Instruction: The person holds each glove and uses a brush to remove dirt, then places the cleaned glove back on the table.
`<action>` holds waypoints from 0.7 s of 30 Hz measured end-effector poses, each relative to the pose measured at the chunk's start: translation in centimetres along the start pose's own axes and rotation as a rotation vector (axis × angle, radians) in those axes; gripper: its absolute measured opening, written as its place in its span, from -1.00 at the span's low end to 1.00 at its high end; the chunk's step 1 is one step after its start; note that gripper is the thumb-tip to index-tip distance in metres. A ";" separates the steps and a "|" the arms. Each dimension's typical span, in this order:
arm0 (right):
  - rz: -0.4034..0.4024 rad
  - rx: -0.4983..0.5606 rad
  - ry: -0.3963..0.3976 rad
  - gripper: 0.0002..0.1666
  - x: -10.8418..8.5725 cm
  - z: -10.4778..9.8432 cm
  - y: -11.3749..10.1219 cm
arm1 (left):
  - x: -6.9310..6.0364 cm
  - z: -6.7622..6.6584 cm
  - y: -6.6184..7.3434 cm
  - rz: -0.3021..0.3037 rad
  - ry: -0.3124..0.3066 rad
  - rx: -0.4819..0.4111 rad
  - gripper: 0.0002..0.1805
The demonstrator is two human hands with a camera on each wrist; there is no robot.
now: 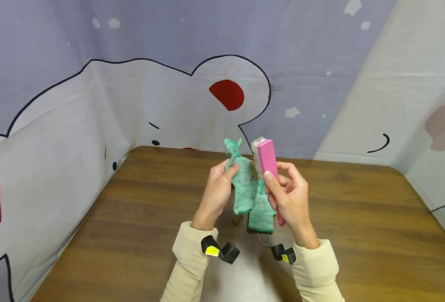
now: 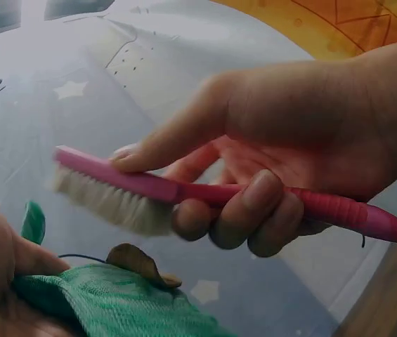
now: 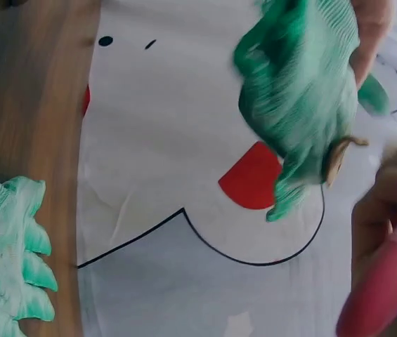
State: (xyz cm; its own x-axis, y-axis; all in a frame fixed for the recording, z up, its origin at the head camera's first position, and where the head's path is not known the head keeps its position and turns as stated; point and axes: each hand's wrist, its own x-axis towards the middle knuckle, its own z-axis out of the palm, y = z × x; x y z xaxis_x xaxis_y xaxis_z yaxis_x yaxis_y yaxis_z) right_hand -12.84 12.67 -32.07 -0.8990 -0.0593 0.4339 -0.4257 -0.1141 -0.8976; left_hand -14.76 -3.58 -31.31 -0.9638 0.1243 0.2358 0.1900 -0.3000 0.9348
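My left hand [image 1: 216,193] pinches a green knitted glove [image 1: 244,188] near its fingers, holding it above the table. A pink-handled brush [image 1: 267,156] with pale bristles is gripped in my right hand [image 1: 292,201], its head raised beside the glove. In the left wrist view, the thumb lies along the back of the brush head and the other fingers curl round the handle. A brown, curled, leaf-like piece [image 2: 142,264] touches the held glove. Below the brush, a second green glove [image 1: 261,216] lies on the table; the right wrist view shows its fingers spread.
The wooden table [image 1: 143,218] has rounded far corners. A printed cloth [image 1: 305,75] hangs behind it and along the sides. Another brown piece [image 1: 237,219] lies on the table beside the second glove. A thin loop [image 1: 265,240] shows at that glove's cuff.
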 end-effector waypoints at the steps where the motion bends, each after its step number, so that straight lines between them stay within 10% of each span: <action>1: -0.005 -0.009 -0.035 -0.73 -0.1 0.2 -0.2 | 0.0 0.0 0.0 0.005 -0.006 -0.021 -0.77; 8: -0.069 -0.283 -0.044 -0.65 -0.7 2.2 -2.4 | -0.1 0.3 -0.2 -0.020 -0.055 -0.213 -0.63; 14: -0.211 -0.564 0.109 -0.64 -0.9 2.9 -2.9 | -0.2 0.3 -0.5 0.038 -0.047 -0.101 -0.70; 21: -0.159 -0.436 0.138 -0.68 -0.7 2.5 -1.5 | -0.1 0.2 -0.4 0.042 0.003 -0.087 -0.74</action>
State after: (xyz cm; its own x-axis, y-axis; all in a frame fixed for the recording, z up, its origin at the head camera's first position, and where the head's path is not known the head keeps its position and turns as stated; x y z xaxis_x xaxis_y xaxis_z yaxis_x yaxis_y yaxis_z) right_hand -11.33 10.43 -30.79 -0.8120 0.0605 0.5805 -0.5357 0.3174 -0.7825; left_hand -14.68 -3.28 -31.68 -0.9559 0.1069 0.2737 0.2137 -0.3860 0.8974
